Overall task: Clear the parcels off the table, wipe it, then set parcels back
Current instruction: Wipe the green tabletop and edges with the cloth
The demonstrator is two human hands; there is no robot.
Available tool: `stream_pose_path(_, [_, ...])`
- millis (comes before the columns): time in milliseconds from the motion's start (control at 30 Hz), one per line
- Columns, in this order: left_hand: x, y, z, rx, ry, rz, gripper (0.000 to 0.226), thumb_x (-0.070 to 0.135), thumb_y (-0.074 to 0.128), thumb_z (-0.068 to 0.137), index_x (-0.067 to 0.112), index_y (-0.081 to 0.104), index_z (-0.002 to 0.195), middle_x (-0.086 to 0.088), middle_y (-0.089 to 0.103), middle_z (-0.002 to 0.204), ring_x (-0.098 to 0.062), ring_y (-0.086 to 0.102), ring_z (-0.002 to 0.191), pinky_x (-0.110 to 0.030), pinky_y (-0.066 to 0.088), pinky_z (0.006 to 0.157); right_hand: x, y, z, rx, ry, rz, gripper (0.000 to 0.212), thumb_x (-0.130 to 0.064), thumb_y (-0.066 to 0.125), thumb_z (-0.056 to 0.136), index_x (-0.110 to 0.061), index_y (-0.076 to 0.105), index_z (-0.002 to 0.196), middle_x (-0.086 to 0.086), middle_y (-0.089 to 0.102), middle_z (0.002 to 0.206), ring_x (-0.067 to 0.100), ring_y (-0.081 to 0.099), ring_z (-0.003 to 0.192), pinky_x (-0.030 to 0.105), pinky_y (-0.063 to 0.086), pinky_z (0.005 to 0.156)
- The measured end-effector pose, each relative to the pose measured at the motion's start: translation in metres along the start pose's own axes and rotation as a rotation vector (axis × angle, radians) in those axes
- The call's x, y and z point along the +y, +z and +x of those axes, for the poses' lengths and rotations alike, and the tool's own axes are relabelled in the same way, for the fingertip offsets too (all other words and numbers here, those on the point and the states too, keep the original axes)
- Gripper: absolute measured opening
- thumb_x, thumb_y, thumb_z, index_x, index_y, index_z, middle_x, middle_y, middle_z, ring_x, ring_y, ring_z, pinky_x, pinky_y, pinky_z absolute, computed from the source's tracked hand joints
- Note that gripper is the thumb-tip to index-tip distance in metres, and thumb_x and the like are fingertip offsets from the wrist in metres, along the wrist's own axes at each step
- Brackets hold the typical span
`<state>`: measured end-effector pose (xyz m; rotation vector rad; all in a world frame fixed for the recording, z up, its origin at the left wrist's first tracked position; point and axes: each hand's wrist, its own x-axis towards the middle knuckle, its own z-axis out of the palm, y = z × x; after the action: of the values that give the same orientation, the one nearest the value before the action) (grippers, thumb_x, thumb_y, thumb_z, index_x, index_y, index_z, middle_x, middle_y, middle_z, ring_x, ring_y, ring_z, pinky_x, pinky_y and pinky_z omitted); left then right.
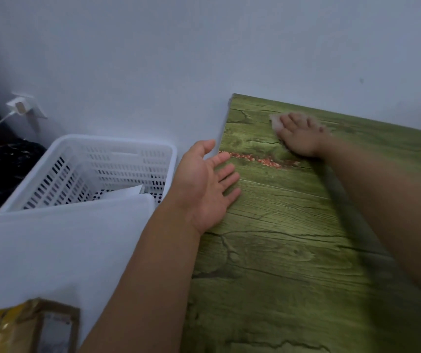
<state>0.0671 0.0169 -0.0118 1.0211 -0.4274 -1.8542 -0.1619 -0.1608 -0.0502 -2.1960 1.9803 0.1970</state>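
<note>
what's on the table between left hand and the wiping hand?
Head view: only bare green wood-grain table with a reddish streak between the left hand and right hand.

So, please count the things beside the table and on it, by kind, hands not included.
White basket: 1
White parcel: 1
Brown taped parcel: 1
Wiping cloth: 1, on the table
Total: 4

head view looks down, close over the table's point(280, 250) left edge.
</note>
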Motion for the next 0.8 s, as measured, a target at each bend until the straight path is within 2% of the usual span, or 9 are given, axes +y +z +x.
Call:
stream_pose_path(133, [-0.001,0.001,0.0,-0.003,0.005,-0.012,0.059,0.043,0.038,0.098,0.011,0.038,0.147,-0.016,0.036,0.153,-0.026,0.034,0.141,-0.043,0.028,0.113,-0.047,0.018,-0.061,0.009,-0.204,0.007,0.061,-0.06,0.008,0.1,-0.038,-0.006,0.155,-0.011,-0.015,0.164,0.024,-0.016,0.15,0.051,-0.007,0.119])
stream_pose_path(267, [-0.002,0.003,-0.001,-0.01,0.014,0.006,0.058,0.043,0.038,0.098,0.011,0.038,0.147,-0.015,0.036,0.153,-0.025,0.033,0.142,-0.042,0.027,0.113,-0.035,0.026,-0.114,-0.025,-0.325,-0.013,0.069,-0.068,0.004,0.09,-0.043,-0.009,0.153,-0.021,-0.019,0.159,0.01,-0.021,0.148,0.04,-0.011,0.119])
stream_pose_path(333, [-0.004,0.004,-0.001,-0.015,0.026,0.038,0.058,0.042,0.037,0.099,0.011,0.036,0.148,-0.014,0.034,0.155,-0.024,0.032,0.143,-0.041,0.026,0.115,-0.017,0.019,-0.108,-0.067,-0.295,-0.028,0.073,-0.069,0.003,0.086,-0.044,-0.009,0.153,-0.019,-0.018,0.16,0.011,-0.019,0.148,0.04,-0.009,0.119])
stream_pose_path(433, [-0.007,0.004,-0.002,-0.026,0.037,0.074,0.057,0.041,0.036,0.1,0.011,0.034,0.149,-0.014,0.031,0.156,-0.024,0.03,0.144,-0.04,0.025,0.116,-0.001,0.013,-0.081,-0.053,-0.13,-0.001,0.065,-0.065,0.007,0.095,-0.041,-0.007,0.154,-0.012,-0.014,0.164,0.018,-0.014,0.15,0.047,-0.005,0.12])
stream_pose_path(500, [-0.008,0.005,0.0,-0.024,0.05,0.104,0.057,0.04,0.035,0.101,0.011,0.034,0.149,-0.013,0.031,0.157,-0.024,0.03,0.144,-0.04,0.026,0.116,-0.008,0.014,-0.07,-0.032,-0.03,0.03,0.062,-0.061,0.009,0.1,-0.039,-0.007,0.155,-0.009,-0.014,0.164,0.023,-0.015,0.15,0.051,-0.005,0.12])
stream_pose_path(567, [-0.009,0.006,0.002,-0.016,0.059,0.134,0.057,0.041,0.035,0.101,0.012,0.034,0.15,-0.012,0.031,0.157,-0.024,0.03,0.144,-0.039,0.026,0.114,-0.027,0.02,-0.077,-0.03,-0.018,0.053,0.062,-0.059,0.009,0.101,-0.036,-0.008,0.156,-0.008,-0.017,0.164,0.026,-0.017,0.15,0.052,-0.008,0.119])
stream_pose_path(667, [-0.01,0.008,0.005,-0.02,0.067,0.141,0.056,0.041,0.036,0.1,0.015,0.035,0.15,-0.01,0.032,0.157,-0.023,0.03,0.144,-0.037,0.028,0.111,-0.048,0.034,-0.117,-0.007,-0.149,0.025,0.062,-0.06,0.008,0.099,-0.039,-0.01,0.155,-0.012,-0.02,0.162,0.022,-0.021,0.149,0.046,-0.011,0.119])
stream_pose_path(800, [-0.007,0.007,0.005,-0.036,0.067,0.153,0.055,0.041,0.036,0.101,0.015,0.035,0.15,-0.01,0.032,0.156,-0.024,0.03,0.143,-0.036,0.029,0.11,-0.014,0.034,-0.163,-0.017,-0.396,-0.012,0.064,-0.075,-0.003,0.085,-0.056,-0.017,0.144,-0.026,-0.025,0.156,0.003,-0.029,0.144,0.033,-0.014,0.118])
